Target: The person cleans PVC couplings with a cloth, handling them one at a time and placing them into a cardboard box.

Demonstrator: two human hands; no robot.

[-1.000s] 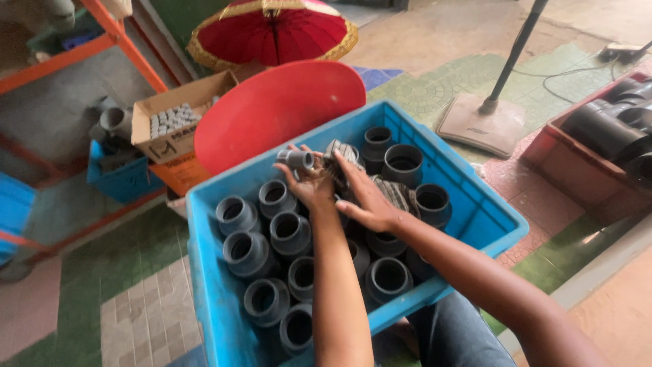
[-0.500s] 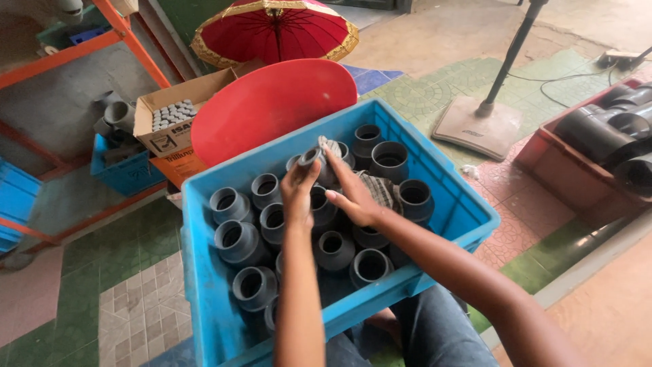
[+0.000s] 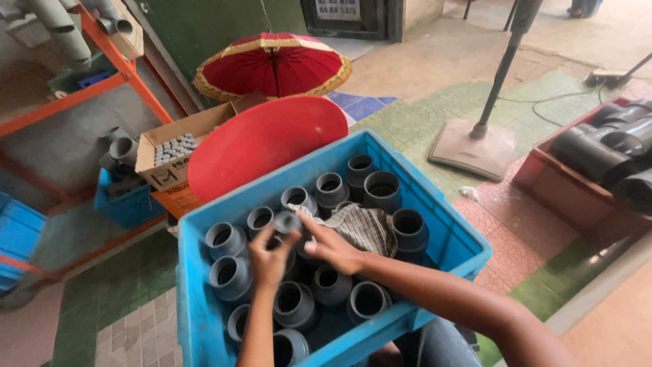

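Two hands work over the blue crate (image 3: 435, 224), which rests on the person's lap and is the landmark for everything else. The left hand (image 3: 268, 255) is closed around a small grey pipe fitting (image 3: 288, 221), held just above the middle of the crate with its open end tipped away from the camera. The right hand (image 3: 333, 248) lies beside it, fingers curled loosely and touching a striped cloth (image 3: 367, 228) draped over the fittings in the crate's centre; whether it truly pinches the cloth cannot be told.

About a dozen more grey fittings (image 3: 231, 277) stand upright in the crate, mouths up, packed close along its left, far and near sides. Behind the crate leans a red round lid (image 3: 265, 146), and beyond that a red parasol (image 3: 275, 64). Left of the crate sits a cardboard box (image 3: 170, 153) of small pale parts. Right of the crate stands a fan base (image 3: 472, 146) on the tiled floor, and farther right a red tray (image 3: 577, 190) of large dark pipes.

Judging by the cloth, the work looks like wiping each fitting. Done well, it likely calls for a firm grip on the fitting's outer wall so the bore stays free, with the cloth gathered over the fingertips and turned around the rim. Working directly over the crate means a slipped piece drops among the others rather than onto the floor.
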